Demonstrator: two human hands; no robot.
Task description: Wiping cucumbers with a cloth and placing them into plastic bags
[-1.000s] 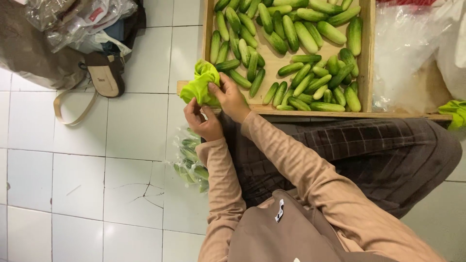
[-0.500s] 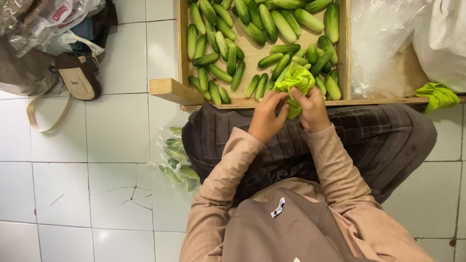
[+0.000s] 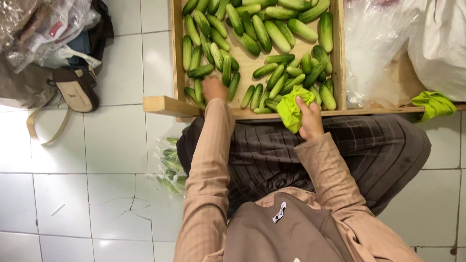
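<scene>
A shallow wooden tray (image 3: 177,58) holds many green cucumbers (image 3: 252,34), loose across its bare wood bottom. A white tiled floor (image 3: 97,194) carries a bag of cucumbers (image 3: 170,165) and a tan bag (image 3: 73,92) at its upper left.

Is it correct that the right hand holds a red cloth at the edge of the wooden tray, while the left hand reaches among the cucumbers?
Not quite. The cloth in the right hand is bright yellow-green, not red, as the head view shows. The rest is right: that hand is at the near edge of the wooden tray, and the left hand reaches among the cucumbers.
</scene>
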